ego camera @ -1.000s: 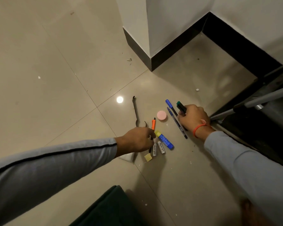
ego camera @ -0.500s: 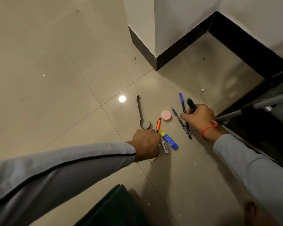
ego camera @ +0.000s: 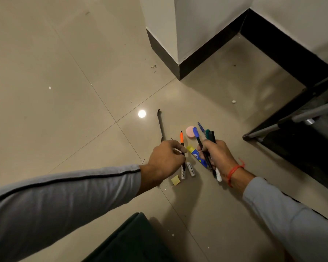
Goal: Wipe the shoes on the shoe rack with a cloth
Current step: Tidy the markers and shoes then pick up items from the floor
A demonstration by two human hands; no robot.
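Small items lie scattered on the tiled floor. My right hand (ego camera: pixel 217 155) grips a bundle of pens (ego camera: pixel 209 136), among them a blue-capped one, a green one and a black one, lifted off the floor. My left hand (ego camera: pixel 166 157) pinches an orange-tipped pen (ego camera: pixel 181 138) near its middle. A blue and yellow glue stick (ego camera: pixel 194 152) lies between the hands. The black shoe rack (ego camera: pixel 299 118) with grey bars stands at the right edge. No shoes or cloth are in view.
A pink round eraser (ego camera: pixel 189 131), two white tubes (ego camera: pixel 190 169), a yellow scrap (ego camera: pixel 175 180) and a dark metal hook tool (ego camera: pixel 160 123) lie on the floor. A wall corner with black skirting (ego camera: pixel 178 67) juts in ahead. A dark green cushion (ego camera: pixel 133 241) sits below.
My right hand has gathered the pens off the floor and moved left toward the glue stick. My left hand has taken hold of the orange-tipped pen.
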